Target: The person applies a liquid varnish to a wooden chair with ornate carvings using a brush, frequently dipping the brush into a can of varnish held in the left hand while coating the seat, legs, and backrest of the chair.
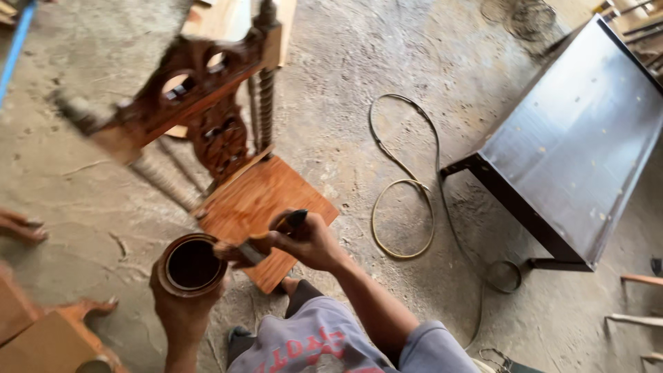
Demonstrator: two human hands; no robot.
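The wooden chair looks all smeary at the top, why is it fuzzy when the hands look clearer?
In the head view, the carved chair is streaked with motion blur, worst at its top rail on the left; the right hand holding the brush and the left hand holding the can look sharper. The dark table shows a pale sheen of glare.

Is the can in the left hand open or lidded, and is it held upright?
Open and roughly upright. The can shows a bare round mouth with dark liquid inside, no lid. The left hand grips it from below; the brush touches its rim.
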